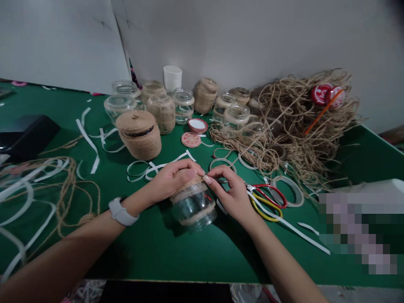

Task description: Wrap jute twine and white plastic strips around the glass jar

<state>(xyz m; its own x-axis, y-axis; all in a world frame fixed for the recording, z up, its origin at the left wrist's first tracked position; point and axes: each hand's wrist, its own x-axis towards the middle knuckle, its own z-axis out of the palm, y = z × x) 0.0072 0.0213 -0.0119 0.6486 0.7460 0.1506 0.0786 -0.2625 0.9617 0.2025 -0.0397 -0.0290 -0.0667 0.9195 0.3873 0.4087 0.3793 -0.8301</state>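
A clear glass jar (194, 206) lies tilted in front of me, its mouth toward me. Bands of tape ring it, and jute twine shows at its far end. My left hand (176, 179) is wrapped over that end, gripping the jar. Fingers of my right hand (229, 189) are pinched at the jar's twine-covered edge, close to the left fingertips. What they pinch is too small to make out, perhaps a twine end. Scissors (268, 200) with one red and one yellow handle rest just right of my right hand.
A twine-wrapped lidded jar (140, 136) stands behind my left hand, with several other jars (160, 111) further back. A heap of jute twine (303, 122) fills the back right. White tape strips (90, 147), a tape roll (288, 191) and red lids (191, 139) lie on the green table (151, 256).
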